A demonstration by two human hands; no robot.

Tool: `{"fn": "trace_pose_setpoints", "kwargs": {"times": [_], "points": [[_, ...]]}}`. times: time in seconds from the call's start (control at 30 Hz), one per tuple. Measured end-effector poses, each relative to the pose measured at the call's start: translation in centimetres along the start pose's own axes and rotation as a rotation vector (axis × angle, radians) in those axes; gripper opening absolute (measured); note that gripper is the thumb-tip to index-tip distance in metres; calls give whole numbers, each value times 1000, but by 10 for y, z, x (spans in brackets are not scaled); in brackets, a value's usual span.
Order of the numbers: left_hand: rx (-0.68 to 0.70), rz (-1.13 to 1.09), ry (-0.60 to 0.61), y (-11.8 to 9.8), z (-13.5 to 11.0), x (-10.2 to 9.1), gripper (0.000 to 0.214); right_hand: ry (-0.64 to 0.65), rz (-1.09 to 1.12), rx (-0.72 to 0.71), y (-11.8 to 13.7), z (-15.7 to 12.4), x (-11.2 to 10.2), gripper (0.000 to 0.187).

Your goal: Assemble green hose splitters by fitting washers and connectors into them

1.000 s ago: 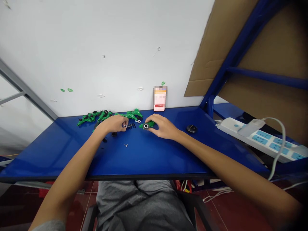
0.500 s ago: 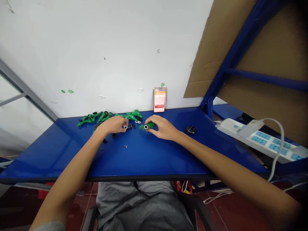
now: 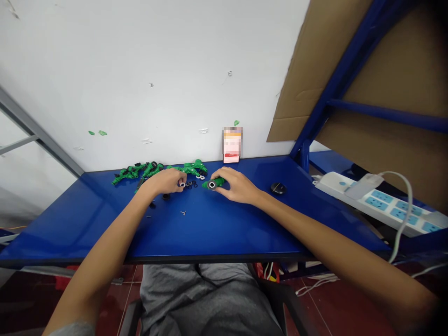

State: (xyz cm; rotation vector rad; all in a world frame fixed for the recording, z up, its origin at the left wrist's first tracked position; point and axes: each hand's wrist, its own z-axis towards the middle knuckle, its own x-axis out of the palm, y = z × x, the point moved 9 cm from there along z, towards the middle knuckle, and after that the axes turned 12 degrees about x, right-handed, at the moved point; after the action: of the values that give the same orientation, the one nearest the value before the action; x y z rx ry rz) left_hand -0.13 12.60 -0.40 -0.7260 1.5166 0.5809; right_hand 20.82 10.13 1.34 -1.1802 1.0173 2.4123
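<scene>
My left hand [image 3: 167, 181] rests on the blue table [image 3: 217, 224] with its fingers pinched on a small white ring [image 3: 182, 185]. My right hand [image 3: 237, 185] is closed around a green plastic fitting [image 3: 214, 183] that lies on the table, its open end with a pale ring facing me. Between the two hands lie several small black rings [image 3: 191, 184]. Behind my left hand is a heap of green fittings [image 3: 154, 170] along the wall.
A black round cap [image 3: 278, 188] lies right of my right hand. A small screw [image 3: 183, 213] and dark bits [image 3: 165, 196] lie near my left wrist. A pink card [image 3: 232, 144] leans on the wall. A white power strip [image 3: 378, 200] sits on the right.
Both hands hold the same places and grips; only the view has shifted slightly.
</scene>
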Motion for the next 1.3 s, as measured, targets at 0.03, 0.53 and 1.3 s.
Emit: {"fn": "trace_pose_setpoints", "kwargs": {"times": [0.03,0.53,1.3], "points": [[1,2,-3,0,0,0,21,2,0,4,0,0,0,16],[-24,20,1,-2,-2,-6,17,13,4,18,-2,0,2,18],[-46,9,17,-3,-2,-4,19,40,2,32,-3,0,5,19]]}}
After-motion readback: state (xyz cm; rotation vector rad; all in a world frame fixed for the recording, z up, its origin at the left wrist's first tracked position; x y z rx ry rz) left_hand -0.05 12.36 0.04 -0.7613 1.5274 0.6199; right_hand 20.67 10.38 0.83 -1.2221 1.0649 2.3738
